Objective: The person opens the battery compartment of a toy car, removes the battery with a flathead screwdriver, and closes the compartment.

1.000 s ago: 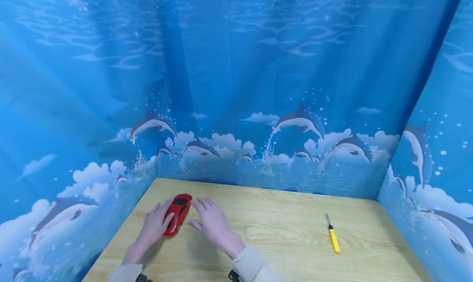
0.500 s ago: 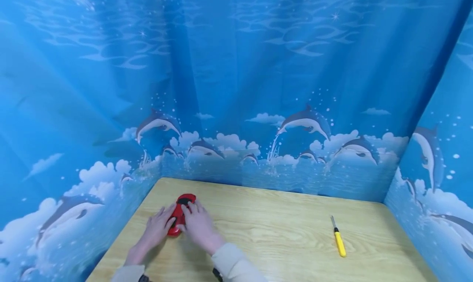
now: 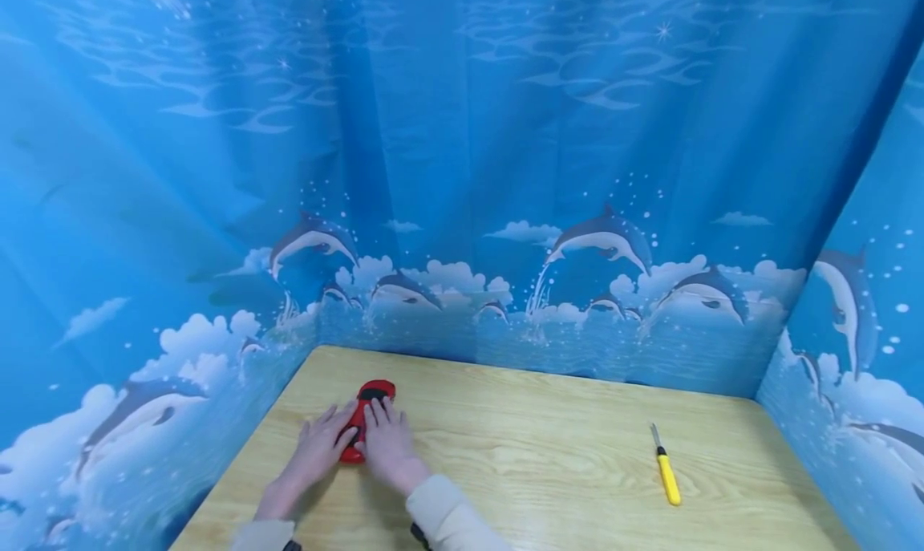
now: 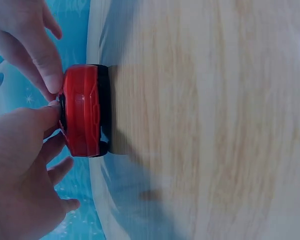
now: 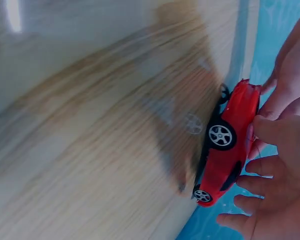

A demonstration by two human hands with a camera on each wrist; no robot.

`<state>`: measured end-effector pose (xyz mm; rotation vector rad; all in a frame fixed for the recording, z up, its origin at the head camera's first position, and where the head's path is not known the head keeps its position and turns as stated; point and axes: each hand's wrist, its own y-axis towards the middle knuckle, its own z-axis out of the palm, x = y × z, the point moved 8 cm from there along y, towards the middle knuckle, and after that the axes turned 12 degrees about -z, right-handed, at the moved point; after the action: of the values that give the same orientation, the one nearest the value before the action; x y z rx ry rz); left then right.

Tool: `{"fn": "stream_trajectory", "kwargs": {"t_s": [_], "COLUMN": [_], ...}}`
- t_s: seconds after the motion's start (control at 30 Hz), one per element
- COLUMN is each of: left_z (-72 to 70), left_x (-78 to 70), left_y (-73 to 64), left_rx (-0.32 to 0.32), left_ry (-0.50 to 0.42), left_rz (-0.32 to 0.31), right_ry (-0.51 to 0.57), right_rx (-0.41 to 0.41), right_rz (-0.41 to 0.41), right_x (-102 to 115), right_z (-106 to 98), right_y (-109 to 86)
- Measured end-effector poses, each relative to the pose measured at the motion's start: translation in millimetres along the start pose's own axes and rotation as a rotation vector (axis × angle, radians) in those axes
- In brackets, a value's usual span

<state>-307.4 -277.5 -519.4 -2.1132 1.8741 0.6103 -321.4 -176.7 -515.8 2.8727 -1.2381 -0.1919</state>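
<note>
A red toy car [image 3: 359, 423] with dark windows sits at the left of the wooden table. My left hand [image 3: 314, 451] holds its left side, thumb laid over the top. Across from it, my right hand [image 3: 390, 451] holds the right side, with fingers over the roof. In the left wrist view, both thumbs meet on top of the toy car [image 4: 82, 110], whose end faces the camera. Silver-spoked wheels show on the toy car [image 5: 237, 120] in the right wrist view; several fingers of the right hand [image 5: 285, 175] spread along its flank. Parts of the roof are covered.
On the right of the wooden table [image 3: 534, 455] lies a yellow-handled screwdriver-like tool [image 3: 669, 479], its thin metal shaft toward the back. Blue curtains [image 3: 462, 174] printed with dolphins stand along the table's back and sides.
My right hand has come leftward from beside the car onto its right side and roof. My left hand stays at the left side. The head view has shifted slightly.
</note>
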Motion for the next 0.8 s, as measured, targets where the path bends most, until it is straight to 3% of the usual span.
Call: {"fn": "stream_trajectory", "kwargs": {"t_s": [0.43,0.8], "left_z": [2.0,18.5], "left_x": [-7.8,-24.7], "left_y": [-3.7,-8.3], "left_rx": [-0.001,0.014], "left_ry": [0.003,0.040], "left_rz": [0.030,0.136], "right_ry": [-0.023,-0.022], "right_rx": [0.032,0.006], "right_rz": [-0.005,-0.030], "right_x": [-14,-38], "right_z": [6,7], "right_y": [-9.4,-30.8]}}
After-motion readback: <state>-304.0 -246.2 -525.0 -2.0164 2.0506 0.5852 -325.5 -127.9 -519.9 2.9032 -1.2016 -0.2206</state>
